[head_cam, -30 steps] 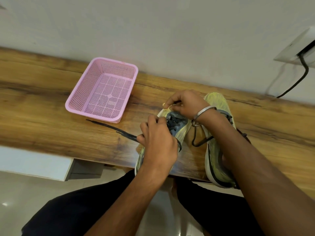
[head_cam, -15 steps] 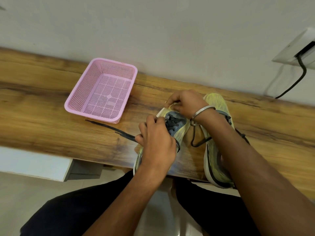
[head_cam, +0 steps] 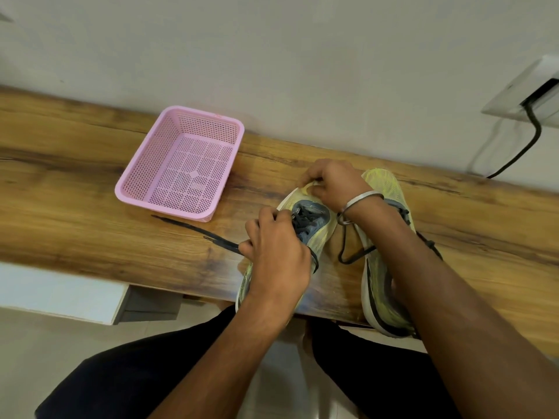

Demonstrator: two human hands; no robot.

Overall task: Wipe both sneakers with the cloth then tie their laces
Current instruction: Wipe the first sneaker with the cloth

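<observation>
Two yellow-green sneakers stand on the wooden shelf. The left sneaker has a grey-blue tongue and dark laces. My left hand sits over its middle and pinches a dark lace that trails left across the wood. My right hand, with a metal bangle on the wrist, grips the toe end of that sneaker. The right sneaker lies beside it, partly under my right forearm, with a loose lace loop hanging off it. No cloth is in view.
A pink perforated plastic basket, with nothing in it, stands on the shelf to the left, against the wall. A white socket box with a black cable is on the wall at the right. My dark-trousered legs are below the shelf edge.
Both hands stay on the left sneaker with almost no shift; the right hand has edged slightly toward the toe. The lace still trails left.
</observation>
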